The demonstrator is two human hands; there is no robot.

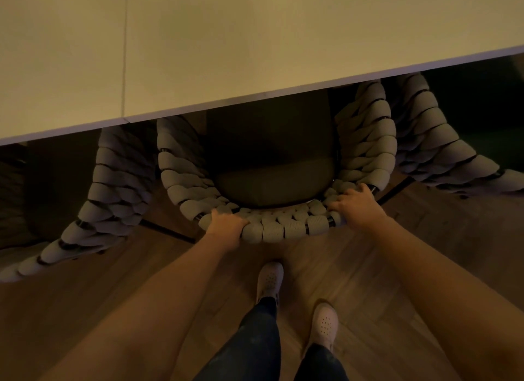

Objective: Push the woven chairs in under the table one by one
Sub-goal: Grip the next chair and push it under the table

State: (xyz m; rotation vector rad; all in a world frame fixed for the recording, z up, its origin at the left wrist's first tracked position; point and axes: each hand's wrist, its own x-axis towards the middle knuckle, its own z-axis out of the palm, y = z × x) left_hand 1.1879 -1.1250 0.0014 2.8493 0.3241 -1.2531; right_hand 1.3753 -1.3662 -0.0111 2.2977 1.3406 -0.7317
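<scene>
The left hand and right hand both grip the woven chair backrest rim between them, fingers curled over it.

The head-worn wide-angle view looks steeply down and slightly forward from standing height. Nearest, at the bottom edge, are the person's shoes on the wooden floor. The woven chair sits at arm's reach, and the table fills the far half.

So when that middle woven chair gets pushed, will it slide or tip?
The woven chair probably slides; the wooden floor looks smooth. Tipping seems unlikely: left hand and right hand grip its back rim wide apart. Its thick weave looks non-slip.
</scene>
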